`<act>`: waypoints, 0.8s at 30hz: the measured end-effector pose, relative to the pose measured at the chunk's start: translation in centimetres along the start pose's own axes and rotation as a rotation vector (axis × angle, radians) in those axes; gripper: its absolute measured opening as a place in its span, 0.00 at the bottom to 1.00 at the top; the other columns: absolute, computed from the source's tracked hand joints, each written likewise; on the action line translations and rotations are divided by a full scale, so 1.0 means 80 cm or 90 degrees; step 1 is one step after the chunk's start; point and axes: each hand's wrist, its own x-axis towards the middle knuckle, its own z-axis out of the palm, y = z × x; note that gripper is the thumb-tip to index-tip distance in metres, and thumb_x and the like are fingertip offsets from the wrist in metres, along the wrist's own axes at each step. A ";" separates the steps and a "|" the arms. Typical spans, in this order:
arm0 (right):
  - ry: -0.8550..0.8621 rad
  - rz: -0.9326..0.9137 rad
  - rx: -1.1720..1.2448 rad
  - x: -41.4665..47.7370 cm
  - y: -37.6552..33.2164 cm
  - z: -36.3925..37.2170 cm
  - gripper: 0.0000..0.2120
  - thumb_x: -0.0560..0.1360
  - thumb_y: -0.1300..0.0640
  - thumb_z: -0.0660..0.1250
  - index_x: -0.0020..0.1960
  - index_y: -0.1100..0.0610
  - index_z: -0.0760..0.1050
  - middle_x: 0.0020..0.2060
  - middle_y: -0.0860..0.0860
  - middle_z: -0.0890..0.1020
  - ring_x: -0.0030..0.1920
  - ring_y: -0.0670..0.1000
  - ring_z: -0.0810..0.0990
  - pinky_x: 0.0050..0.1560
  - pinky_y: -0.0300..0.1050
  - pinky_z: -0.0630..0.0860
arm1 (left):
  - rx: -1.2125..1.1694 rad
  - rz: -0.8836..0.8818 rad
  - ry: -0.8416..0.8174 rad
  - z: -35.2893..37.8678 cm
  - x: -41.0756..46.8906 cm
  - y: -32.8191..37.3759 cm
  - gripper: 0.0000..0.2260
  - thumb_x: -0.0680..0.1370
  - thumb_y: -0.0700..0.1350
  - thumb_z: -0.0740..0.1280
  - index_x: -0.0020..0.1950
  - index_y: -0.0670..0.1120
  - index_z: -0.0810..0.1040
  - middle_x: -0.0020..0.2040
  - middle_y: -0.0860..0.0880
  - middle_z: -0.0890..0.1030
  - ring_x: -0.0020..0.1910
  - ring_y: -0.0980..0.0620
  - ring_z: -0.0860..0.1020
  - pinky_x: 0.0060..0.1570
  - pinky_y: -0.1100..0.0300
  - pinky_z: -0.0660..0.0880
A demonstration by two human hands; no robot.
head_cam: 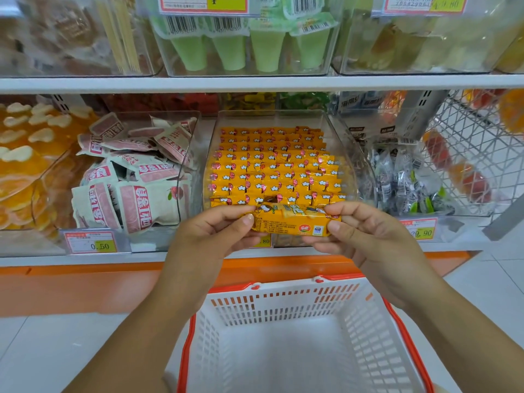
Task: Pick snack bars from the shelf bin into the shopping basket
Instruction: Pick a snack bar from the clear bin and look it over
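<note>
Though apart, hands round bar.

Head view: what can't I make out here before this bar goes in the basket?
All in the head view:
- snack bar: both ends covered by the left hand and right hand; one bar or several, unclear.
- bin's price tag: mostly hidden behind the bar and left hand.
- shopping basket: near end cut off by the bottom edge.
- top-shelf labels: blurred, cut by the top edge.

Bright even store light; top shelf bins blurred; glare on plastic; wide-angle edge bowing.
</note>
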 end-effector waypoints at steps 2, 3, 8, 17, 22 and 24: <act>0.005 0.008 0.012 0.000 0.000 0.000 0.14 0.68 0.62 0.67 0.54 0.62 0.76 0.38 0.54 0.85 0.45 0.61 0.86 0.43 0.41 0.83 | 0.010 -0.008 0.001 0.000 0.001 -0.001 0.09 0.75 0.38 0.67 0.52 0.47 0.84 0.46 0.45 0.87 0.45 0.46 0.86 0.44 0.62 0.82; 0.005 0.011 0.018 0.000 -0.001 0.001 0.16 0.66 0.60 0.69 0.54 0.62 0.76 0.39 0.55 0.86 0.46 0.61 0.86 0.42 0.40 0.83 | 0.014 -0.012 0.000 -0.001 0.000 -0.001 0.09 0.76 0.37 0.67 0.52 0.48 0.83 0.46 0.45 0.87 0.45 0.46 0.86 0.44 0.62 0.82; -0.013 0.040 0.079 0.001 -0.002 -0.003 0.19 0.66 0.62 0.69 0.57 0.63 0.75 0.41 0.60 0.85 0.50 0.63 0.85 0.46 0.43 0.83 | 0.017 -0.022 -0.074 -0.008 0.001 0.002 0.15 0.77 0.34 0.66 0.57 0.51 0.81 0.49 0.45 0.86 0.50 0.48 0.85 0.50 0.62 0.81; 0.008 0.011 0.027 0.002 0.004 -0.004 0.05 0.65 0.56 0.71 0.38 0.57 0.78 0.47 0.58 0.85 0.51 0.57 0.85 0.48 0.42 0.81 | 0.101 -0.011 -0.004 -0.008 0.003 -0.002 0.08 0.67 0.51 0.71 0.40 0.49 0.83 0.48 0.48 0.86 0.48 0.49 0.85 0.53 0.55 0.79; 0.016 -0.007 0.033 0.004 0.008 -0.003 0.03 0.63 0.55 0.71 0.34 0.54 0.79 0.42 0.54 0.85 0.47 0.53 0.85 0.47 0.40 0.81 | 0.050 -0.010 0.000 0.002 0.002 -0.008 0.08 0.78 0.41 0.66 0.39 0.45 0.78 0.42 0.47 0.84 0.47 0.47 0.85 0.51 0.56 0.81; 0.036 -0.015 0.022 0.004 0.010 -0.001 0.02 0.64 0.53 0.72 0.34 0.51 0.80 0.45 0.56 0.86 0.48 0.55 0.86 0.47 0.41 0.81 | 0.063 0.006 0.024 0.006 0.000 -0.009 0.04 0.79 0.40 0.66 0.44 0.44 0.78 0.43 0.47 0.85 0.44 0.48 0.85 0.50 0.54 0.81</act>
